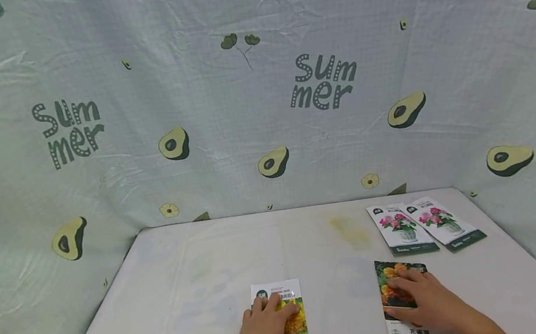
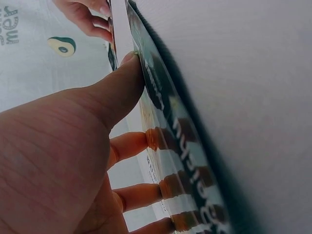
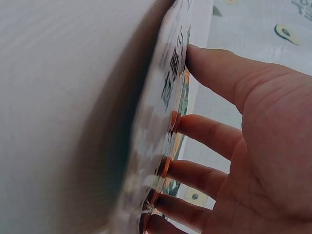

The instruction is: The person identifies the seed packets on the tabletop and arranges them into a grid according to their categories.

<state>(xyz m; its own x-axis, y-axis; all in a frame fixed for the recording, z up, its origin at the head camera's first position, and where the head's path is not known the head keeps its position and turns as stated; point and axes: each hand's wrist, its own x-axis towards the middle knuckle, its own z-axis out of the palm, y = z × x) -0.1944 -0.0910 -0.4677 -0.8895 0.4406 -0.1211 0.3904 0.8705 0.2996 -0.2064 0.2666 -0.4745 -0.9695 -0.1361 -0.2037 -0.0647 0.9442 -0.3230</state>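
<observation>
My left hand (image 1: 268, 332) rests on a seed packet (image 1: 297, 327) with yellow flowers, a white top and a dark green bottom band, lying flat at the table's front middle. In the left wrist view, its thumb and fingertips touch the packet's glossy face (image 2: 161, 92). To the right, my right hand (image 1: 431, 302) rests on another seed packet (image 1: 402, 331), which has orange flowers on a dark ground and a white lower part. The right wrist view shows thumb and fingertips against this packet's face (image 3: 151, 131). Both hands cover part of their packets' prints.
Two matching seed packets with pink flowers, one on the left (image 1: 399, 228) and one on the right (image 1: 445, 223), lie partly overlapped at the back right. The white table (image 1: 173, 301) has a yellowish stain. A printed cloth (image 1: 214, 99) hangs around its back and sides.
</observation>
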